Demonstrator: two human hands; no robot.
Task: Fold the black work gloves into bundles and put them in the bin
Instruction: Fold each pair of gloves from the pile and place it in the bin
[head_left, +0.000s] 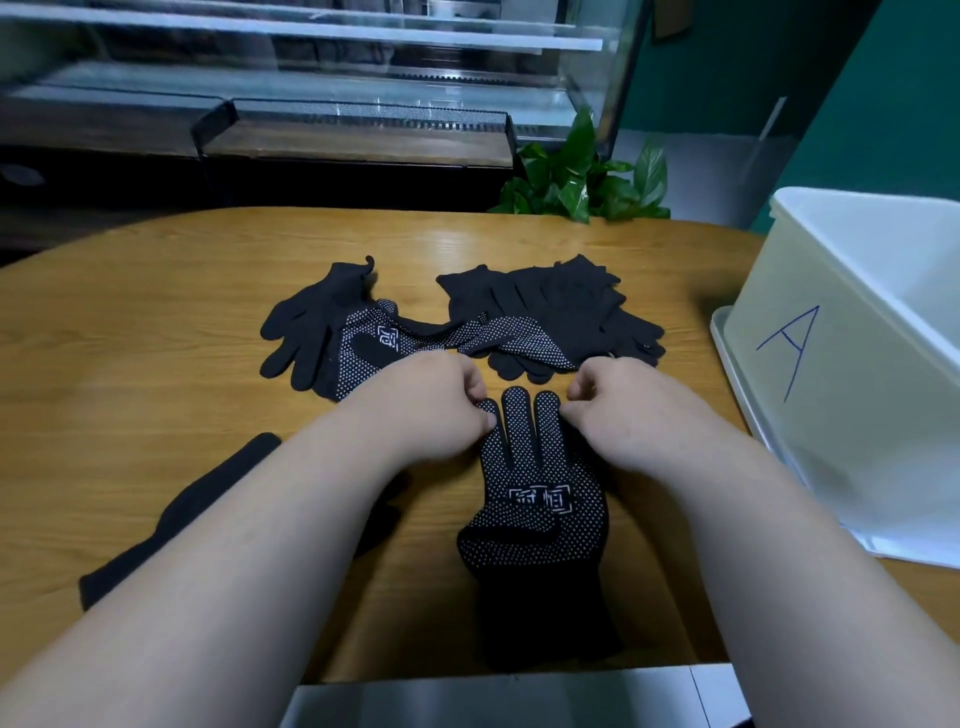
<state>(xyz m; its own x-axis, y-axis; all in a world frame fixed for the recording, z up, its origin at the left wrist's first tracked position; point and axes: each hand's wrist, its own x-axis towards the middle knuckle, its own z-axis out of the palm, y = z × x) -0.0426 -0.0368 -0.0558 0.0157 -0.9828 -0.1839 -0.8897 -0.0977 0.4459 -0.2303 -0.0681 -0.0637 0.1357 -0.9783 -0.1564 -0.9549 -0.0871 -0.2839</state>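
A big wooden tabletop (156, 364) is filling the middle of the frame. Behind it, across the top of the frame, a long glass case (311, 62) is standing.

A white bin (857, 322) is sitting at the right edge of the frame, on the tabletop, with a blue letter A (789, 348) drawn on its side.

A pile of black gloves (561, 301) is lying in the center of the tabletop, well apart from the bin. Some are showing white dots and some are plain.

Just below the pile, a dotted glove (535, 499) is lying flat with its dots facing up and its fingers pointing away from the person, toward the pile.

A plain black glove (208, 504) is lying at the lower left, partly hiding under the left arm.

The left hand (436, 410) is curling its fingers and pinching the left side of the dotted glove's fingers. The right hand (623, 405) is curling too, pinching the right side - both hands are holding the same glove near its fingertips.

A small green plant (582, 176) is peeking up behind the tabletop, at the upper right of center.
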